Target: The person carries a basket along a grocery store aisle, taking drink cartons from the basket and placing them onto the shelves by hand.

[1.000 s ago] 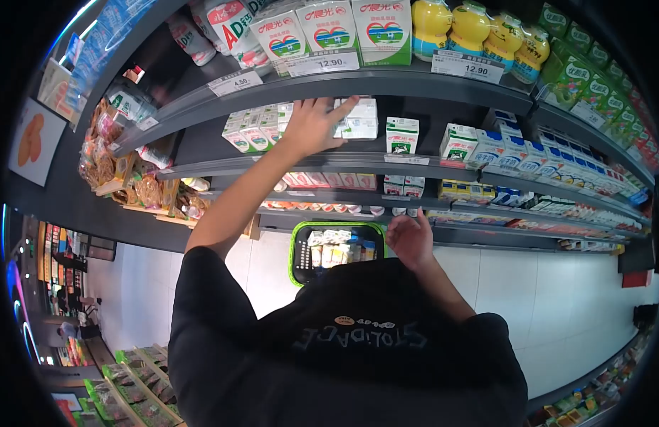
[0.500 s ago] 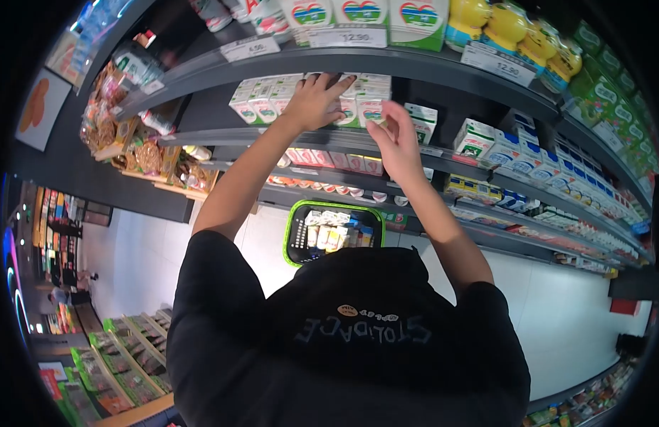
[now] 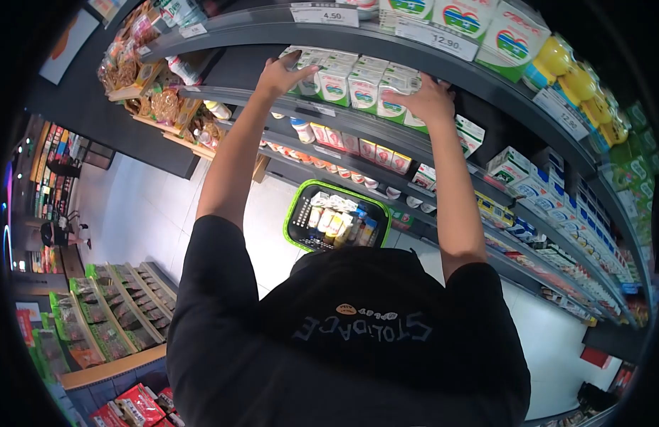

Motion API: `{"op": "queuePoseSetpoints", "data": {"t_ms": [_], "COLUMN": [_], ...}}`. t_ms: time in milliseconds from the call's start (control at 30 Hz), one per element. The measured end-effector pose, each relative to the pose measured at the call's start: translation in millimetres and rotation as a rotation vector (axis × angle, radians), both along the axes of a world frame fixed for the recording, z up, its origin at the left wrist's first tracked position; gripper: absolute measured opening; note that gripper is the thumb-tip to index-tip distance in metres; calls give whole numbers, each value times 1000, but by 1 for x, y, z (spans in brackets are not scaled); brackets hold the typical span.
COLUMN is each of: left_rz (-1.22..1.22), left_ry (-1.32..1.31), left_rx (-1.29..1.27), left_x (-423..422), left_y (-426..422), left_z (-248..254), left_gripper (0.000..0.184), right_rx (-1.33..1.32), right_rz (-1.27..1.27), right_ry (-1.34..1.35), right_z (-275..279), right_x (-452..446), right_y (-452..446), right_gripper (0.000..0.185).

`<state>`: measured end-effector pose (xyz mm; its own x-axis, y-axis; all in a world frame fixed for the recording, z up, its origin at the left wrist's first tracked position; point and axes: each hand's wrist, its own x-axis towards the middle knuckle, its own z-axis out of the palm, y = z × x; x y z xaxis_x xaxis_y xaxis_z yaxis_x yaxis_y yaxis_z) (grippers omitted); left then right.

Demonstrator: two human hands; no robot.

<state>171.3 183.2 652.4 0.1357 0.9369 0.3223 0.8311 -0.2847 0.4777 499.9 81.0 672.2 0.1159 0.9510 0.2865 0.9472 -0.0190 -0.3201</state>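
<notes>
A row of small white-and-green milk cartons (image 3: pixel 334 90) with a heart design stands on the dark shelf. My left hand (image 3: pixel 278 77) is at the row's left end, fingers spread, its thumb stretched over the nearest cartons. At the right end, my right hand (image 3: pixel 433 102) has its fingers apart and its thumb across the front of a carton. Both hands appear to touch the row from its two sides; the far fingertips are partly hidden. Neither hand lifts a carton.
Below the shelves, a black basket with a green rim (image 3: pixel 299 196) holds several bottles and cartons (image 3: pixel 336 220). Larger heart-marked cartons (image 3: pixel 461 18) stand on the shelf above. Yellow bottles (image 3: pixel 593 92) are at upper right, bagged bread (image 3: pixel 164 117) at left. Lower shelves hold pink boxes (image 3: pixel 383 156).
My left hand has moved from the top of the cartons to the row's left end. My right hand, raised beside the row before, now rests against its right end. The view has turned.
</notes>
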Motion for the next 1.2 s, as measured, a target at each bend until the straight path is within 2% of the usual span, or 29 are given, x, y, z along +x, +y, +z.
{"op": "queuePoseSetpoints", "data": {"t_ms": [133,200,400,433,500,533,567,633,667,700,767,933,1000,1133,1200], "left_rz": [-7,-10,-86,-87,-11,57,56,12,15,9,81,175,171,142,126], "left_ry": [-11,-29,12,11,29,76,73,-434,-302,-308,-176,-105,-105,-96,-41], "left_rx": [-14,11,98,81,-120,-62,-67,-280,-202,-208,-127,-123,-137,-187,-271], "left_x": [-4,0,-8,-9,4,14,12,10,9,10,14,20,19,14,12], "left_y": [15,15,25,21,-9,-19,-16,-7,-8,-10,-13,-25,-31,-35,-39], "left_z": [-16,-22,-30,-31,2,16,14,10,9,9,9,15,23,24,37], "left_gripper": [97,98,99,99,102,58,58,66,72,72,77,80,80,81,89], "right_rx": [-114,-20,-5,17,-24,-3,22,-21,-17,-13,43,-41,-43,-110,-68], "right_rz": [1,-44,-58,-79,-67,-83,-101,-170,-154,-141,-167,-150,-186,-266,-112], "right_ry": [2,-38,-147,-179,-177,-206,-237,-166,-119,-72,-138,-178,-89,-123,-363], "right_z": [6,5,-3,-6,-9,-7,-5,-5,-6,-10,-16,-31,-21,-8,-22], "right_x": [-5,-8,-8,-8,-9,-12,-14,-14,-10,-9,-9,10,1,-6,7], "right_y": [3,-3,2,3,4,2,2,6,9,11,11,22,17,13,24], "right_gripper": [111,106,106,105,107,107,107,101,98,94,91,90,90,85,78]}}
